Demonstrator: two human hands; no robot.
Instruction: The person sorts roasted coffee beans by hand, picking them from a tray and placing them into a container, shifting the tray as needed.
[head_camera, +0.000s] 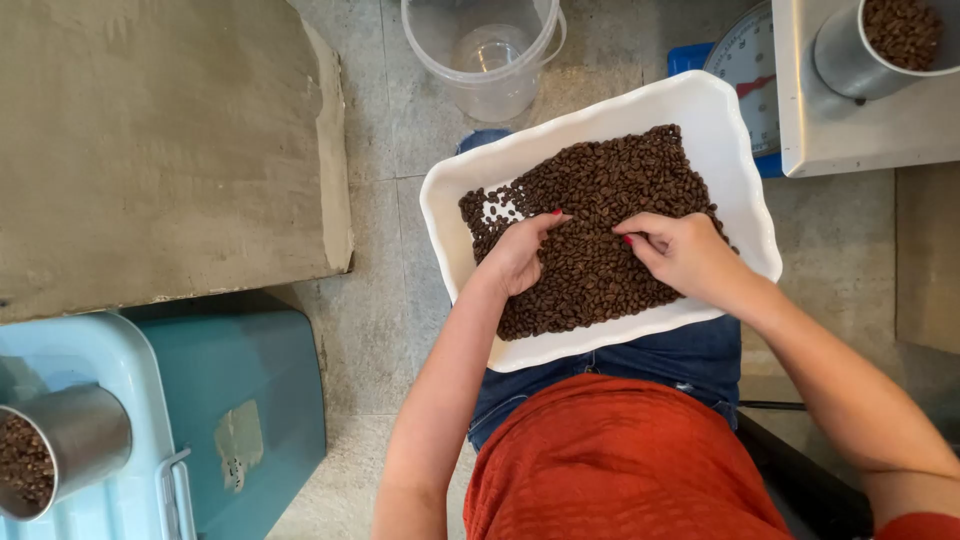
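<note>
both hands are resting on the coffee beans (600, 235) in the white tray (735, 160) on the lap, left hand (520, 255) loosely spread at 9 o'clock, right hand (680, 250) curled, pinching at 3 o'clock; sorting well is calling for thin, slow spreading.

Showing glossy white ceramic-looking tray (735, 170), matt dark-brown roasted beans (600, 240), clear smooth plastic bucket (487, 55), brushed metal cup (850, 55), rough grey concrete floor (380, 330), ribbed rust-red cloth (620, 460).
</note>
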